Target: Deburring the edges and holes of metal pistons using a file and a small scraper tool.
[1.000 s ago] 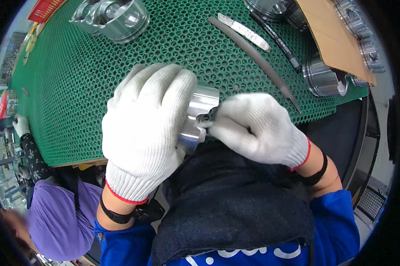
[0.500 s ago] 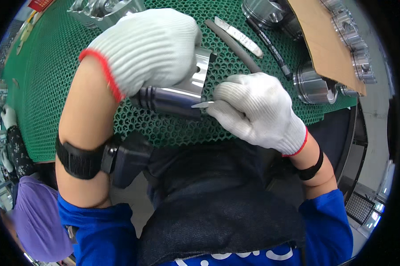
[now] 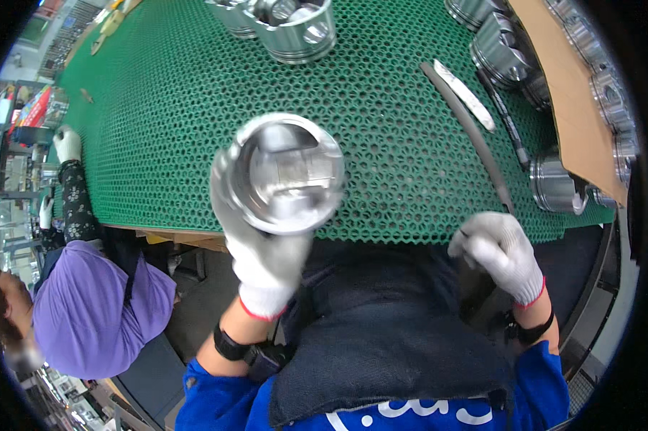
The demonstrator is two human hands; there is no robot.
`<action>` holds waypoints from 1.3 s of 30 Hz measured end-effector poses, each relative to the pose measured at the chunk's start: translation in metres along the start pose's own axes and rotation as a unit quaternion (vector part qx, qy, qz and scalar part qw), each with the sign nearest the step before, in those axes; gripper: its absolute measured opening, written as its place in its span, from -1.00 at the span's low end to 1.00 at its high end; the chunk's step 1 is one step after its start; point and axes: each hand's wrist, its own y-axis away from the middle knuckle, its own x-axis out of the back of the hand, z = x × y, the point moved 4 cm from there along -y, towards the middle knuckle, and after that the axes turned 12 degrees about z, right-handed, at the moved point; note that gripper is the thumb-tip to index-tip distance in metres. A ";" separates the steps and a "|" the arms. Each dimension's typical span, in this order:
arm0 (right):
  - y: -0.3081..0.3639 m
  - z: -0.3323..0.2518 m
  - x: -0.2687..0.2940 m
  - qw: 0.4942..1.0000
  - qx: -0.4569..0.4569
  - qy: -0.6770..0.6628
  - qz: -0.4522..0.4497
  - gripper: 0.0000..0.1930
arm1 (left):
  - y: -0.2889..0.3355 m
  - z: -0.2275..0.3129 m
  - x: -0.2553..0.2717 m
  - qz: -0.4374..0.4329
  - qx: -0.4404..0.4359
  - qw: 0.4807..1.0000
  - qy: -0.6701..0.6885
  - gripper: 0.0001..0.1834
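Centrally, the piston (image 3: 288, 176) is raised in the left hand (image 3: 256, 248), seen above the mat (image 3: 381, 172) near its front edge. Its long axis points roughly toward the viewer, so that the open end faces up at the eye. The left hand clasps the wall from the left and below and alone carries the part. The right hand (image 3: 500, 248) lies well apart, to the right and nearer the body; its fingers are curled, and whether they pinch anything cannot be told. Just beyond it lies the tip of the grey rod (image 3: 473, 129).

Materials: the piston is bright metal, a round cup with a smooth rim, slightly blurred, and a stepped, shiny interior. The gloves (image 3: 266, 276) are white ribbed knit, hemmed in red. The mat is green, perforated in a honeycomb pattern. The rod is matt, slender and gently curved. Beside it lie a flat white stick (image 3: 466, 97) and a slim black pen (image 3: 503, 122). A second piston (image 3: 554, 188), with grooved bands, rests beside brown cardboard (image 3: 575, 108).
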 end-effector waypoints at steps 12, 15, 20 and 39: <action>0.016 0.015 -0.018 0.974 -0.133 -0.172 -0.068 -0.56 | -0.029 -0.013 0.015 -0.130 -0.119 0.978 0.113 -0.44; 0.008 -0.005 -0.026 0.985 -0.094 -0.121 -0.083 -0.59 | -0.058 -0.009 -0.018 -0.229 -0.121 0.956 0.139 -0.46; -0.007 -0.010 -0.015 0.995 0.082 -0.044 0.047 -0.69 | -0.044 0.088 -0.021 -0.185 -0.340 0.919 0.071 -0.47; -0.032 -0.041 -0.016 0.893 0.329 0.272 0.142 -0.74 | -0.093 0.108 -0.086 -0.368 -0.307 0.870 -0.118 -0.64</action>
